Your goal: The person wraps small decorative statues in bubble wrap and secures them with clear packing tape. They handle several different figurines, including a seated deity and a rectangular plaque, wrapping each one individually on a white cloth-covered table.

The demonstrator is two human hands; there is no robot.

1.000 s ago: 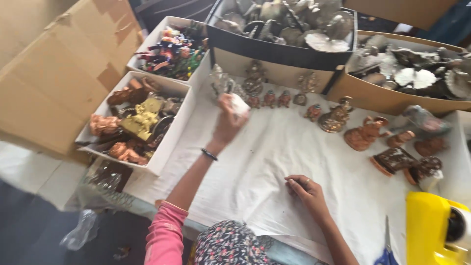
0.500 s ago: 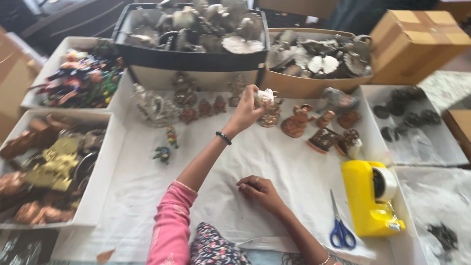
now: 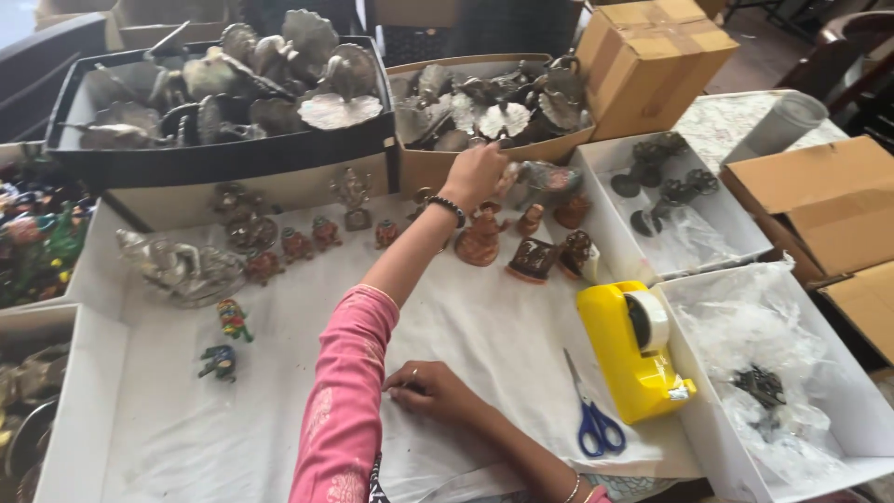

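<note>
Reaching toward the upper middle of the frame, the left hand (image 3: 477, 175) at the end of a pink-sleeved arm is over the far row of small statues, at the front wall of the open tan cardboard box of silvery leaf-shaped metal pieces (image 3: 424, 169). The step in hand looks like a pick or a set-down in that row. The back of the hand faces the camera, so I cannot tell which. Its fingers (image 3: 498, 168) are curled close together, and whether they are clamped on anything is hidden.

The nearest thing is the grey-green figurine in clear plastic wrap (image 3: 549, 182), just right of the fingertips and possibly touching them. The reddish-brown seated clay figurine (image 3: 480, 237) stands just below the wrist, close to the black bead bracelet (image 3: 451, 207).

Any move here calls for care. The row is crowded, with a small brown pot-shaped piece (image 3: 531, 221) and a dark copper-coloured square figurine (image 3: 533, 259) close by, so the forearm must stay lifted clear of them and come away upward, not sideways.

The right hand (image 3: 433, 391) lies in the lower middle of the frame on the white paper sheet covering the bench (image 3: 307, 391). Its fingers are loosely folded, pressing on the paper and holding nothing that I can see.

To its right lie the blue-handled scissors (image 3: 591, 419) and the yellow tape dispenser (image 3: 633, 349), both well apart from the left hand.
</note>
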